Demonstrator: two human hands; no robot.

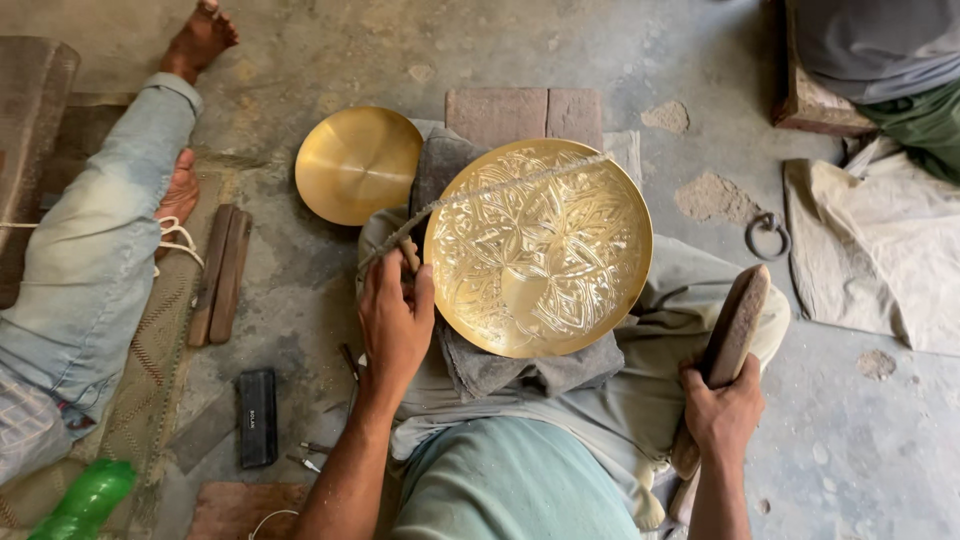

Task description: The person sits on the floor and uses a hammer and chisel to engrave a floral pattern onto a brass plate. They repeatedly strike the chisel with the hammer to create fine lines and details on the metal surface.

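A big round brass plate [540, 250] with shiny flower patterns cut into it rests on a grey cloth [520, 365] on the person's lap. The left hand [395, 320] pinches a small tool [408, 254] at the plate's edge. The right hand [722, 405] is wrapped around a brown wooden mallet [735, 330].

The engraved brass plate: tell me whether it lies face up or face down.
Face up. The engraved brass plate shows its patterned hollow side to the camera, resting on a grey cloth, with the left hand at its rim.
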